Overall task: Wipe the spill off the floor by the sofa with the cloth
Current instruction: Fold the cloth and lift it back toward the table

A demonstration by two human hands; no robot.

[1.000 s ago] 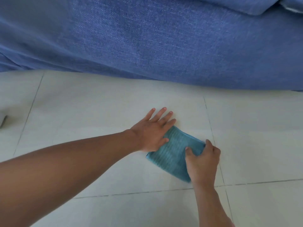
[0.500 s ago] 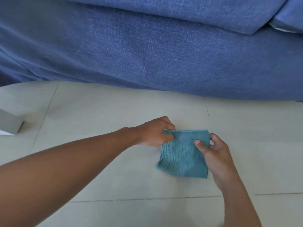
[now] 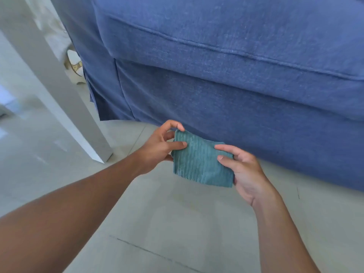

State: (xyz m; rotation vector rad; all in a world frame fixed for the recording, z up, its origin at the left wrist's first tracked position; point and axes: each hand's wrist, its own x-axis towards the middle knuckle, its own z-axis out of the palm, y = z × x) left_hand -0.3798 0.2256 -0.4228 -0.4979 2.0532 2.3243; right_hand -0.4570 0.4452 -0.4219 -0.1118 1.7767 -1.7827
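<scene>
A folded teal ribbed cloth hangs in the air above the pale tiled floor, in front of the blue sofa. My left hand pinches its upper left edge. My right hand grips its right side, thumb on the front. A faint yellowish mark shows on the tile just below the cloth; I cannot tell whether it is wet.
A white furniture leg slants down to the floor at the left, close to the sofa's corner. A pale object with a gold part sits behind the leg. Open tile lies in front of me.
Both hands have lifted the cloth off the floor and hold it up between them. The view has risen and swung left, so the sofa's corner and the white leg now show.
</scene>
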